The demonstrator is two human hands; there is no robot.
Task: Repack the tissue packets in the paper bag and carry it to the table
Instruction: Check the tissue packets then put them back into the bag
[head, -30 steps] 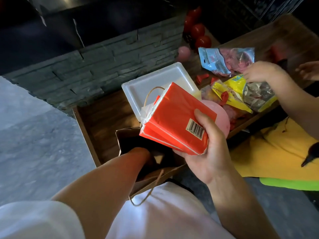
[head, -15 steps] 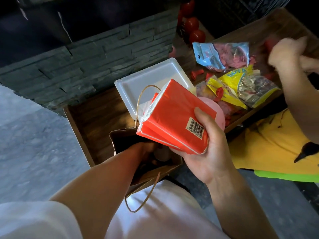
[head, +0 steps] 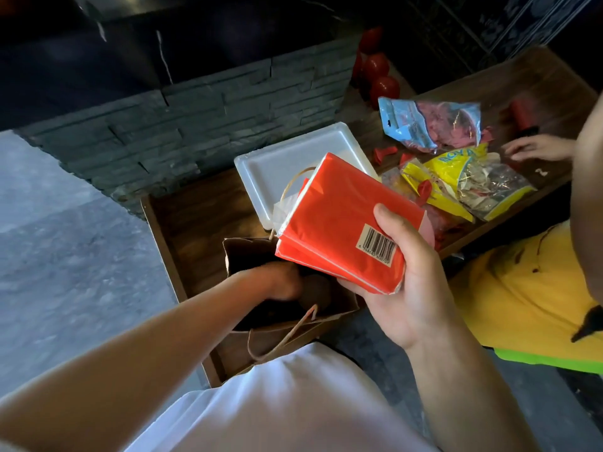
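My right hand (head: 411,288) grips a stack of orange tissue packets (head: 339,220) with a barcode label, held just above and right of the brown paper bag (head: 284,340). The bag stands open on the near corner of the wooden table (head: 195,230), its twine handles showing. My left hand (head: 280,282) is pushed down inside the bag's mouth; its fingers are in shadow and I cannot tell what they hold.
A white foam tray (head: 287,158) lies behind the bag. Balloon packs, one blue (head: 430,125) and one yellow (head: 456,177), lie on the table to the right, with red balloons (head: 381,83) at the back. Another person in yellow (head: 528,288) sits at the right, hand (head: 538,148) on the table. A stone wall (head: 195,119) borders the left.
My left hand has stayed inside the bag, shifting slightly. The packets in my right hand are held as before. The other person's hand has dropped back to the table.
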